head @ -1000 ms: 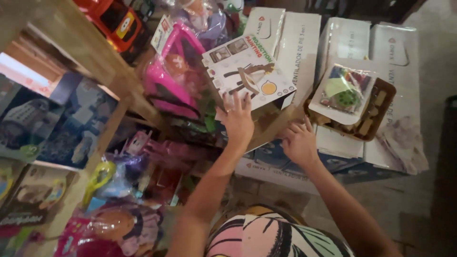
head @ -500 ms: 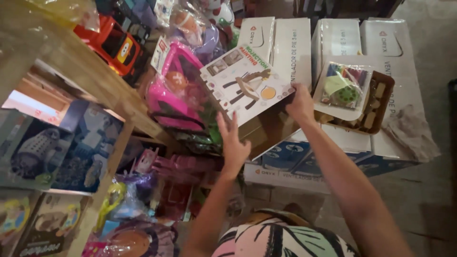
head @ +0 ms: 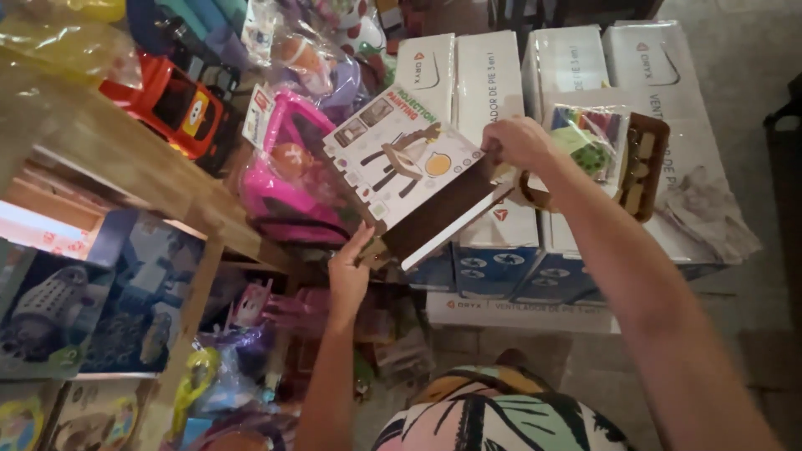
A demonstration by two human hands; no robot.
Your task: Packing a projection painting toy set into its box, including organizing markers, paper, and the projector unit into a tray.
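While both hands grip a flat toy box [head: 409, 171], the step in hand looks like lifting it off the crowded shelf [head: 125, 159]. Its far corner is pinched in the right hand [head: 516, 142]; the left hand [head: 349, 271] props the near edge from below, fingers spread. A pink toy [head: 284, 179] sits just left of the box, white cartons [head: 493, 92] beyond. Next, the box probably needs a level, two-handed carry clear of its neighbours.
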